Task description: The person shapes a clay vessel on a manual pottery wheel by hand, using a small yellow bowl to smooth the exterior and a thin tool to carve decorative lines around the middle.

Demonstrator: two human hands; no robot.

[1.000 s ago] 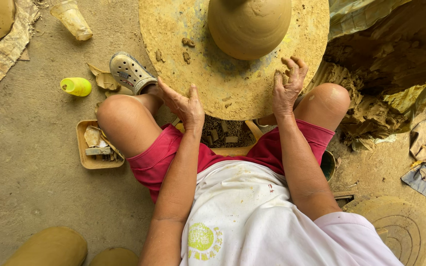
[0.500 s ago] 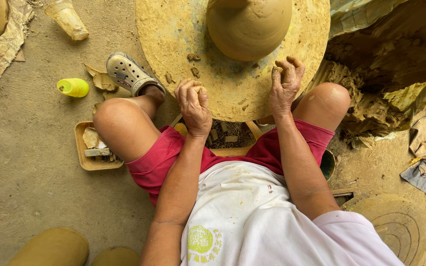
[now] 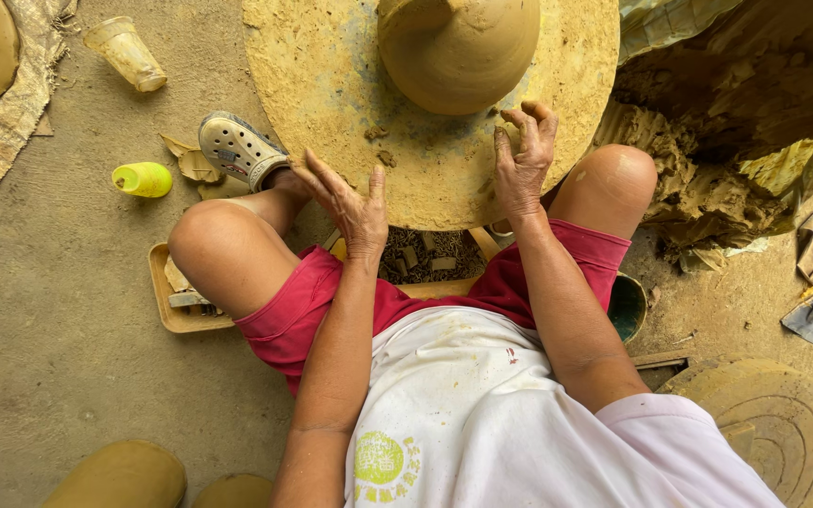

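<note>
Both hands at the wheel's edge
Left hand (image 3: pixel 355 212) open, empty; right hand (image 3: pixel 522 155) curled on the wheel (image 3: pixel 331 85); clay pot (image 3: pixel 458 47) looks soft (cradle its base).

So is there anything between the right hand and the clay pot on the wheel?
Nothing visible. The right hand rests on the clay-coated wheel disc just beside the clay pot, with only bare disc between them.

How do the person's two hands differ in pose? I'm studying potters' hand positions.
The left hand is spread open at the clay-caked round wheel's near edge; the right hand has curled fingers on the wheel's top, close to the clay pot. Both are bare and hold nothing.
</note>
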